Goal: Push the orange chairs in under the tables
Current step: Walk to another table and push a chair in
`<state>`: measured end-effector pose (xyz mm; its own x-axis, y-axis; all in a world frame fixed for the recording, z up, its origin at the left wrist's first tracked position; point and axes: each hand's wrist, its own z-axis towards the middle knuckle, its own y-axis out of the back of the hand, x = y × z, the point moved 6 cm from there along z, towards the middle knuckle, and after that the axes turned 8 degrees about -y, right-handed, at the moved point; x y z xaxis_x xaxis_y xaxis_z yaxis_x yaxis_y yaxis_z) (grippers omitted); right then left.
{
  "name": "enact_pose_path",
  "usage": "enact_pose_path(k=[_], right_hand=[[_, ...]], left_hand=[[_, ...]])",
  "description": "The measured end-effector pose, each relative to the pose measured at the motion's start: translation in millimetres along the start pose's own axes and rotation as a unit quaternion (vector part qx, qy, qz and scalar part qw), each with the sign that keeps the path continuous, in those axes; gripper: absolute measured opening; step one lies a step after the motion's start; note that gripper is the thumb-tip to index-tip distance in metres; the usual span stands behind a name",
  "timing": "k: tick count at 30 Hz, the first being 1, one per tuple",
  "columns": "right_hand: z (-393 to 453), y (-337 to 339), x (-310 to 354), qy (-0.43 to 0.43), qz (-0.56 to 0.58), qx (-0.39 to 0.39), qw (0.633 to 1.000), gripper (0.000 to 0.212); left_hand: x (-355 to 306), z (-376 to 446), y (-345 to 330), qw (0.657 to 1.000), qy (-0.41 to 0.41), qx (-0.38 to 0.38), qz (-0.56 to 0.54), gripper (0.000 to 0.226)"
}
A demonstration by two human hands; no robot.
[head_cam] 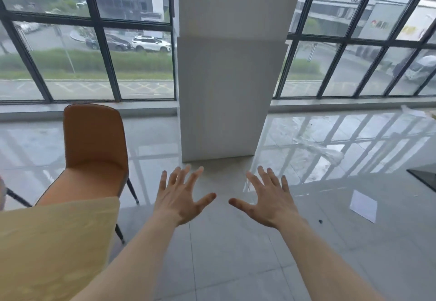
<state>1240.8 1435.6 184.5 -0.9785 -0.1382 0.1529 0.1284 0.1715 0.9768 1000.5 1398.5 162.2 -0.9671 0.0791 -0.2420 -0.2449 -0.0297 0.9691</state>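
My left hand (181,203) and right hand (266,203), fingers spread and empty, hover near the orange chair (94,157), probably light, slick-sliding, best pushed at its stiff backrest toward the yellow tabletop (54,241).

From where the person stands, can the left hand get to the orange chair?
Probably yes. The left hand is open and empty, and the orange chair stands to its left with only bare floor between them. The yellow table covers just the seat's front.

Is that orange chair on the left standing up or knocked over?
Upright. The orange chair has its backrest rising straight above a level seat, with dark legs reaching down to the tiled floor.
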Motion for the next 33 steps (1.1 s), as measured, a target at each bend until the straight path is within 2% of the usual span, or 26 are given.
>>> enact_pose_path(k=[11,14,17,20,27,33], right_hand=[[327.4,48.5,22.8,0.061,-0.001,-0.009,0.998,0.109],[422.6,71.8,43.6,0.088,-0.002,-0.005,0.996,0.113],[506.3,93.1,81.3,0.123,-0.016,-0.010,0.992,0.127],[573.6,103.6,133.5,0.171,-0.017,-0.013,0.985,0.136],[720.4,84.7,306.9,0.276,-0.028,0.012,0.961,0.110],[832.2,69.9,484.9,0.342,-0.052,0.035,0.938,0.105]], left_hand=[[85.0,285.5,15.3,0.998,0.058,-0.027,0.009,0.094],[116.5,358.5,33.6,0.995,0.091,-0.034,0.012,0.094],[157.1,414.7,55.4,0.991,0.124,-0.042,0.018,0.093],[210.5,453.6,73.4,0.984,0.169,-0.057,0.014,0.097],[380.4,527.8,87.7,0.961,0.259,-0.088,0.027,0.089],[551.1,580.7,110.8,0.939,0.330,-0.094,0.016,0.091]])
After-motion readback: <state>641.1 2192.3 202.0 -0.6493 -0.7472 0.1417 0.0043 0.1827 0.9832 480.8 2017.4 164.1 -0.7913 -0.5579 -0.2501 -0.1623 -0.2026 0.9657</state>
